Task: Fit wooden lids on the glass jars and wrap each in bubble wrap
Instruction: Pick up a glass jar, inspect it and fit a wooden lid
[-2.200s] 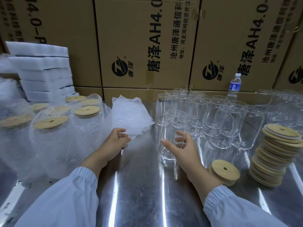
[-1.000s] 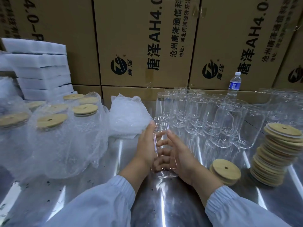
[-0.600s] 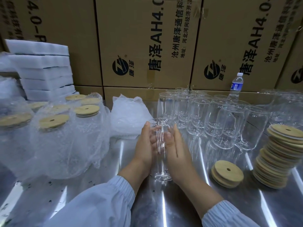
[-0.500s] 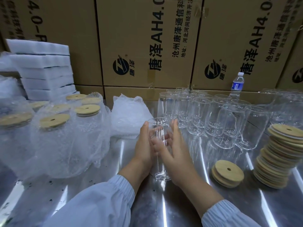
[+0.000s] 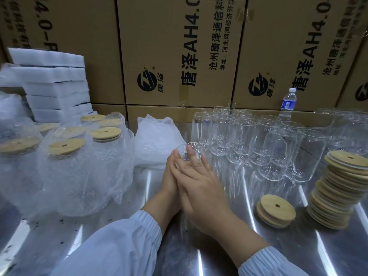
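Beyond the hands, tall brown cardboard cartons (image 5: 179, 46), printed in black. Under the hands, a shiny steel surface (image 5: 219, 255). Left of the left hand (image 5: 169, 180), rounded wrapped bundles (image 5: 83, 172) of cloudy bubble film, each holding a jar capped with a round wooden lid. Farther back, stacked white foam slabs (image 5: 53, 76). Right of the right hand (image 5: 203, 192), crowded clear empty jars (image 5: 278, 150), lidless, and a leaning lid stack (image 5: 338, 192) of holed wooden discs. Just beyond the left hand, crumpled bubble wrap (image 5: 157, 144). Between both hands, an upright, empty glass jar (image 5: 190, 149), pressed by flat palms, fingers straight.
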